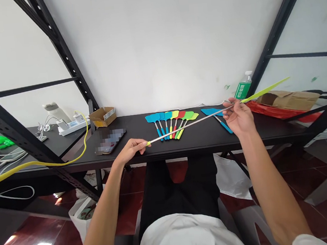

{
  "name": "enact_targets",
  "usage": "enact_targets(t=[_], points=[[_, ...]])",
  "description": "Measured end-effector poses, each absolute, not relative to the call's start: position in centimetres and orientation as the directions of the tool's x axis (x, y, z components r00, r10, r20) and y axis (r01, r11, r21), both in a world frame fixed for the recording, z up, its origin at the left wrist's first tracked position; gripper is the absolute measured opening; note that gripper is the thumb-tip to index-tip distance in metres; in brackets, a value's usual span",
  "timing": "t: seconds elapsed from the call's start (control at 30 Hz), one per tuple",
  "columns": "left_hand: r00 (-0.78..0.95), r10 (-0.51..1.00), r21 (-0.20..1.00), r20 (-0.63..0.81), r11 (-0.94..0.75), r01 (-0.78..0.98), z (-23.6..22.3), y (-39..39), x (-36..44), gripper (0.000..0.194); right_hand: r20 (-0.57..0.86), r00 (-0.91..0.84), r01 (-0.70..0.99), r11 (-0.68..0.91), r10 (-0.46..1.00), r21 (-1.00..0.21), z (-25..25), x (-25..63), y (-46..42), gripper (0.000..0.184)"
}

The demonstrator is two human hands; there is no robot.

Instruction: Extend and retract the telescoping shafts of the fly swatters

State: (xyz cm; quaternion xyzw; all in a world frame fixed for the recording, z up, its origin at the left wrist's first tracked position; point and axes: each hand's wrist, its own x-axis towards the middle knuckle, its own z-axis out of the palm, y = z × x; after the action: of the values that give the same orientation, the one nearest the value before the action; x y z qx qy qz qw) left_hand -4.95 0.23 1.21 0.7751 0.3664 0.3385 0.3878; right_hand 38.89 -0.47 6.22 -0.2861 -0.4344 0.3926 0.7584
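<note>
A yellow fly swatter [193, 125] with a long, thin metal rod stretches between my two hands above the black table. My left hand [131, 149] pinches its yellow handle end. With its fingers closed around the rod just below the yellow head, my right hand [239, 117] holds the other end higher up. Behind the rod, several shorter fly swatters [167, 116] in blue, yellow, red and green lie in a fanned row, handles toward me. Near my right hand lie blue fly swatters [225, 125], partly hidden by that hand.
A phone [111, 141] and an open cardboard box [103, 116] are on the table's left. At right stand a green-labelled bottle [243, 85] and a brown paper package [290, 101] on red plastic. A yellow cable [76, 155] crosses the left shelf post; a power strip [72, 125] sits behind it.
</note>
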Motion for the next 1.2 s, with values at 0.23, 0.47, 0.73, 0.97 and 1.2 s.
enact_targets(t=[0.23,0.47,0.73,0.97,1.2], points=[[0.689,0.725,0.886,-0.002,-0.319,0.338,3.7,-1.2,-5.0,0.046,0.427,0.311,-0.367,0.522,0.849,-0.770,6.6,39.3,-1.0,0.019],[0.762,0.614,0.932,-0.206,-0.113,0.343,3.9,-1.9,-5.3,0.052,0.391,0.272,-0.370,0.471,0.879,-0.801,6.3,39.7,-0.9,0.017],[0.719,0.692,0.882,-0.068,-0.295,0.367,4.6,-1.9,-4.2,0.043,0.389,0.339,-0.366,0.501,0.857,-0.784,5.7,39.2,0.4,0.020],[0.632,0.765,0.745,0.124,-0.493,0.450,5.0,-2.2,-3.8,0.040,0.344,0.424,-0.380,0.509,0.838,-0.772,5.0,38.9,1.1,0.021],[0.546,0.796,0.613,0.263,-0.575,0.542,4.7,-2.5,-3.6,0.040,0.257,0.495,-0.398,0.479,0.830,-0.782,4.6,39.1,1.4,0.021]])
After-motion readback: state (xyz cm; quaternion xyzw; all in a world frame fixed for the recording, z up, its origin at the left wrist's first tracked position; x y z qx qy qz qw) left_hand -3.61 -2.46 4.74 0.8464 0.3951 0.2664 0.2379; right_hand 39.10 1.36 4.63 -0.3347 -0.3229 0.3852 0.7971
